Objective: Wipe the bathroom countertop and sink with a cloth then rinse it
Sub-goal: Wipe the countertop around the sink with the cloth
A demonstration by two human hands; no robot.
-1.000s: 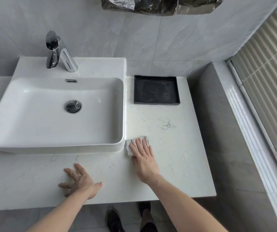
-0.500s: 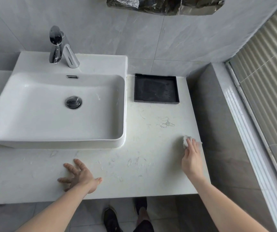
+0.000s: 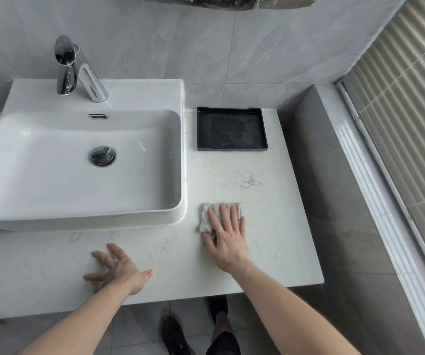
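A small pale grey cloth lies flat on the white marble countertop, just right of the white vessel sink. My right hand presses down on the cloth with straight, spread fingers and covers its right half. My left hand rests on the countertop near the front edge, below the sink, fingers spread and holding nothing. A chrome faucet stands at the back of the sink, with the drain plug in the basin's middle. No water is running.
A shallow black tray sits on the countertop at the back right, against the tiled wall. Faint smears mark the marble below it. A grey ledge and window blinds stand to the right. My shoes show on the floor below.
My right hand slid the cloth from beside the sink out to the countertop's right edge, then back left towards the sink. My left hand stayed put.
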